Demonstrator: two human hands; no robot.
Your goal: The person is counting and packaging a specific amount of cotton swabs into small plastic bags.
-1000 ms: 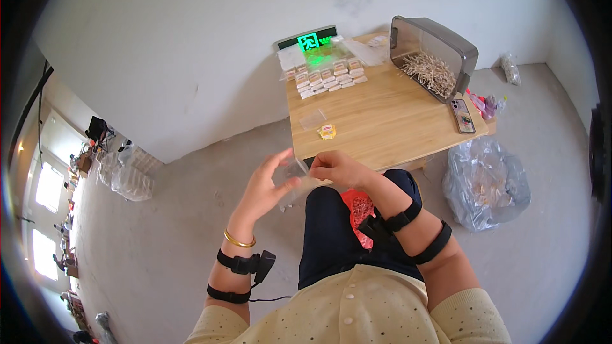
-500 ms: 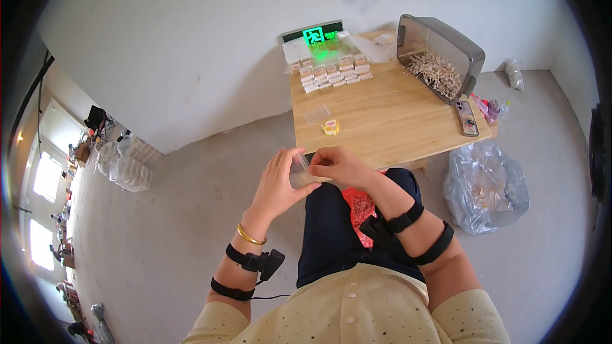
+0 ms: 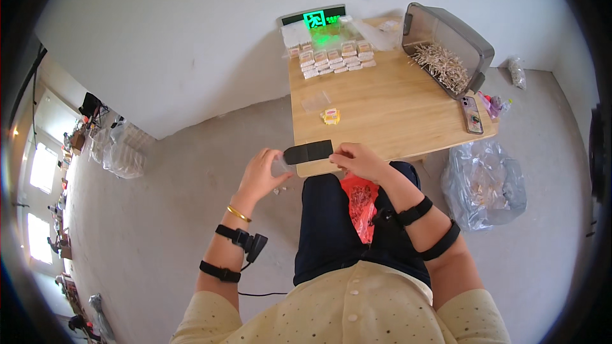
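Observation:
My left hand (image 3: 260, 175) is at the table's near left corner, thumb and fingers curved around a small clear plastic bag (image 3: 281, 165). To its right, a black flat piece (image 3: 308, 151) lies along the table's edge. At the right end of that piece is my right hand (image 3: 358, 160), its thumb and fingertips pinched together. Whatever may be between them is too small to make out. Beyond the black piece lie some yellow-and-white cards (image 3: 331, 116) and a flat clear bag (image 3: 317, 100).
Stacked white packets (image 3: 338, 58) stand at the back of the wooden table (image 3: 382, 108), near a lit green sign (image 3: 315, 20). A tipped grey bin (image 3: 449, 32) holds many thin sticks, beside a phone (image 3: 472, 114). A red bag (image 3: 361, 207) sits between my legs; a large clear bag (image 3: 484, 185) is on the floor.
My hands have drawn apart, the left moving left with the clear bag and the right moving right. The black piece between them is now uncovered. The view has shifted slightly.

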